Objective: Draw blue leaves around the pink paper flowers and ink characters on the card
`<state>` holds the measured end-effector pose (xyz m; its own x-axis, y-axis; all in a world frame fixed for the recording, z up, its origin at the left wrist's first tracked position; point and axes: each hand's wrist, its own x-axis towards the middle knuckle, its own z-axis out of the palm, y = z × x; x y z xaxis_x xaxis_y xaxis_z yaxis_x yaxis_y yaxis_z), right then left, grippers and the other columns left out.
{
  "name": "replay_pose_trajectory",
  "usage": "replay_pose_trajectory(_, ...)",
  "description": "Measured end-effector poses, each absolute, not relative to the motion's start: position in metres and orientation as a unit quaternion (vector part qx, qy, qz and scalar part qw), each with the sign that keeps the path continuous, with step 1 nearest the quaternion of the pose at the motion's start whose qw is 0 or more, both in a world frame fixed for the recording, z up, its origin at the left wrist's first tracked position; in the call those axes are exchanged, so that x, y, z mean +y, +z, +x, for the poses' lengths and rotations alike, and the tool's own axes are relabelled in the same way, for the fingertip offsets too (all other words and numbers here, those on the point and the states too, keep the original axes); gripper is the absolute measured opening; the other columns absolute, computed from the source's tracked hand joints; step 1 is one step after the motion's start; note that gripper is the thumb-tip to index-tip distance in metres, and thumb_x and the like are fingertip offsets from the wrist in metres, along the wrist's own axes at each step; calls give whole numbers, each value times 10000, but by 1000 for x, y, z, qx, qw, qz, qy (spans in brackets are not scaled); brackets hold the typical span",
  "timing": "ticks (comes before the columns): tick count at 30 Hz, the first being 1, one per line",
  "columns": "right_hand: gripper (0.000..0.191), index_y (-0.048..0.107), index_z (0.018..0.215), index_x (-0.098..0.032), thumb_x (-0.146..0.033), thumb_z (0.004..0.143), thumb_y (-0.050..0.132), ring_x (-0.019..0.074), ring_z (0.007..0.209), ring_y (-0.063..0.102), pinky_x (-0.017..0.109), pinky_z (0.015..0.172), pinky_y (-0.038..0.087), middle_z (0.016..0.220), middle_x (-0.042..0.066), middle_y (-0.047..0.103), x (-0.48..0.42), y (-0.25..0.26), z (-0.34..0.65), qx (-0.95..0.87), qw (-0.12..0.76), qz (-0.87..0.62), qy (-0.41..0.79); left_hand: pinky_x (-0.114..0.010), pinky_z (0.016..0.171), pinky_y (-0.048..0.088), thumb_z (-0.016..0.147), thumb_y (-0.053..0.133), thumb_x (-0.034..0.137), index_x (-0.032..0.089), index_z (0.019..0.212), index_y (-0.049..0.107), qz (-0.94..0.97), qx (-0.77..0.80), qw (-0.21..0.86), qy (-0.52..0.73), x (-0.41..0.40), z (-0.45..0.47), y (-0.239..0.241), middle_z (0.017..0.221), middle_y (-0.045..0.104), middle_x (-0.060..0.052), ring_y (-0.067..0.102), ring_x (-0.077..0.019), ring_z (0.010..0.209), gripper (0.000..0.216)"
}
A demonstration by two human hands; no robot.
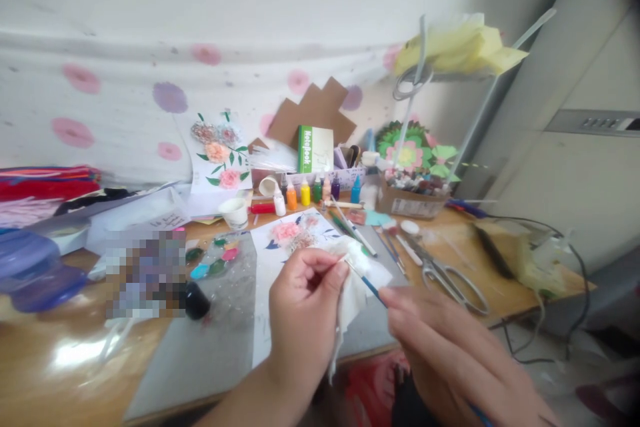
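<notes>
My left hand (305,307) is closed, its thumb and forefinger pinching a white tissue (352,307) around the tip of a thin paintbrush (369,284). The tissue hangs down below those fingers. From the right, my right hand (445,340) grips the brush by its blue handle, which slants down under the palm. Beneath both hands lies a white sheet with painted flowers (267,267), pink and brownish with dark blue leaves. It rests on a grey board (200,340) that carries dabs of paint, including a blue one (200,271).
Several paint bottles (305,193) stand behind the sheet, beside a paper cup (234,213). Scissors (453,280) and more brushes (395,250) lie to the right. A black bottle (195,300) is at left. A cardboard box (413,203) and a notebook (316,149) stand at the back.
</notes>
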<state>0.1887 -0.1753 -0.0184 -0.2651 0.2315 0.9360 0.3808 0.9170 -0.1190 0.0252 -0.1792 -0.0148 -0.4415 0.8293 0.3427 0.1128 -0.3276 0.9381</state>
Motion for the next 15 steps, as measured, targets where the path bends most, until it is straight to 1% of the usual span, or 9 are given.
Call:
replay_pose_trajectory(2,251,671,1033,-189,-111,807,592,168,851,697,241,785,575,958,61,736,-175,-12,188,-790,573,-213,-44,-192,622,476,800,664,242,197,799,607,487,516,216,671,-180,24,-18,721,653,19,604,-107,662,73)
replay_pose_trajectory(4,228,686,963,-218,-96,779,630,147,766,701,226,747,578,884,21,747,-175,-9,187,-781,571,-255,-2,-200,618,478,814,646,222,202,811,612,511,505,193,668,-182,23,-20,729,660,17,612,-113,663,39)
replay_pose_trajectory(7,156,701,872,-264,-150,770,671,127,694,693,203,662,576,786,-23,742,-170,-10,183,-687,629,-346,113,-209,637,484,815,636,198,205,822,612,531,492,189,664,-182,22,-21,752,668,10,624,-121,686,26)
replay_pose_trajectory(10,18,703,735,-238,-234,741,719,116,557,666,188,546,561,632,-21,709,-161,-12,176,-523,691,-375,330,-189,608,469,785,657,187,197,777,602,522,476,245,664,-181,20,-18,705,649,18,604,-106,649,56)
replay_pose_trajectory(12,110,695,668,-204,-282,682,771,114,489,642,196,504,554,563,-8,682,-154,-11,172,-417,696,-343,473,-168,565,443,754,681,190,188,746,594,499,460,312,665,-180,21,-15,656,625,26,565,-88,595,88)
replay_pose_trajectory(15,188,695,644,-175,-290,592,834,104,467,628,176,479,536,547,8,673,-147,-9,171,-322,675,-313,585,-159,562,424,710,717,202,177,730,577,433,438,407,675,-180,25,-11,647,612,26,526,-72,578,143)
